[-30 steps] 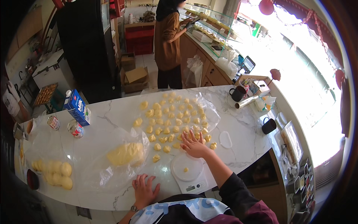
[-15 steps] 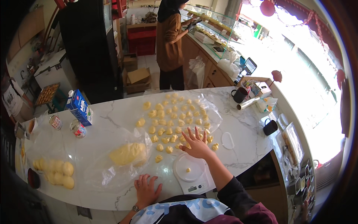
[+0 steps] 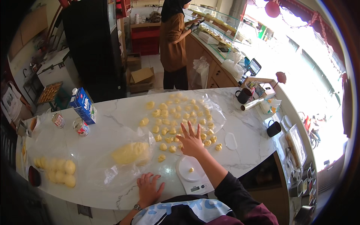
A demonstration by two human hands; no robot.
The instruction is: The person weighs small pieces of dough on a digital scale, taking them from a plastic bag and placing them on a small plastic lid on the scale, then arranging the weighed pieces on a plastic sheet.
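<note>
Many small lumps of yellow dough (image 3: 163,147) lie in rough rows over the marble counter, the far ones on or under a clear plastic sheet (image 3: 217,116). Above the nearer rows my right hand (image 3: 191,141) reaches out with fingers spread; it holds nothing, and whether it touches the lumps under it I cannot tell. Below that forearm stands a white kitchen scale (image 3: 188,180) with one tiny dough piece (image 3: 191,170) on its round plate. My left hand (image 3: 149,187) rests on the counter near the front edge, fingers apart. Left of the lumps a big dough slab (image 3: 129,153) lies within clear plastic.
Rounded dough balls (image 3: 60,176) sit under plastic at the left, by a dark bowl (image 3: 34,176). A blue milk carton (image 3: 83,106) and two cans (image 3: 81,126) stand behind. Right are dark mugs (image 3: 273,128) and a clear lid (image 3: 231,141). Beyond the counter stands another person (image 3: 173,45).
My right hand has shifted slightly left over the dough lumps, fingers still spread. The left hand stays on the counter. The whole view has moved a little.
</note>
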